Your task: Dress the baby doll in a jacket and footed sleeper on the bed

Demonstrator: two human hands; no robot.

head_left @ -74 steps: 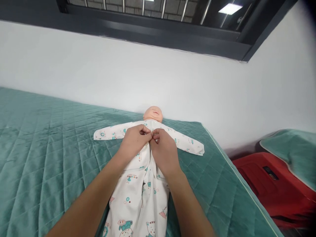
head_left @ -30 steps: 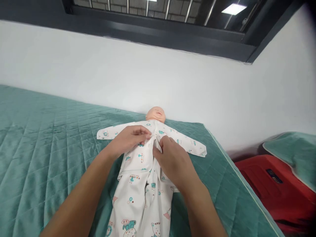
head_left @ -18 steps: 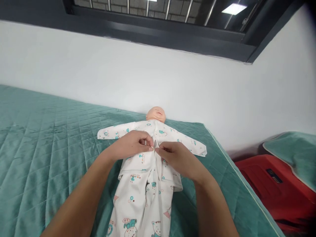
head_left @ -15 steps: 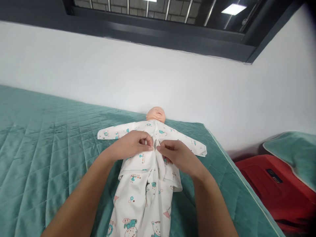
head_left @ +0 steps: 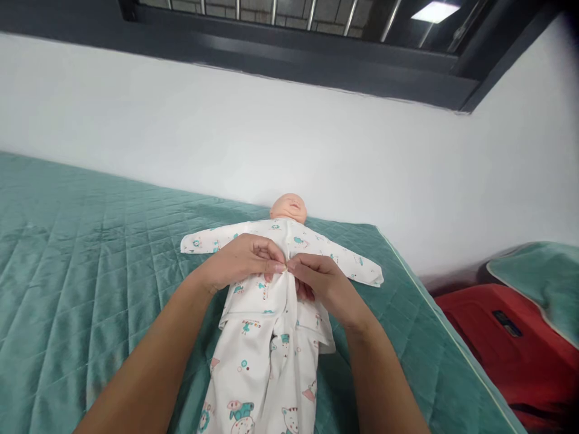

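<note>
A baby doll [head_left: 288, 208] lies on its back, dressed in a white printed baby shirt [head_left: 256, 304] and matching trousers [head_left: 239, 367]. The shirt's sleeves spread out to both sides. At the middle of the chest, my left hand [head_left: 253, 260] pinches one front edge of the shirt between thumb and fingers. My right hand [head_left: 319, 278] pinches the opposite front edge, its fingertips meeting those of the left. Below the hands the front edges hang loosely together. Whatever fastener lies between the fingertips is mostly hidden.
A green quilted cover [head_left: 113, 265] spreads beneath the doll, its piped edge running down the right. Beyond the doll's head stands a white wall [head_left: 217, 132] under a dark window frame [head_left: 271, 54]. A red plastic object [head_left: 493, 337] with green cloth [head_left: 538, 283] sits at the right.
Both hands have come together, closing the gap between the shirt's front edges at the chest. The view has shifted slightly.
</note>
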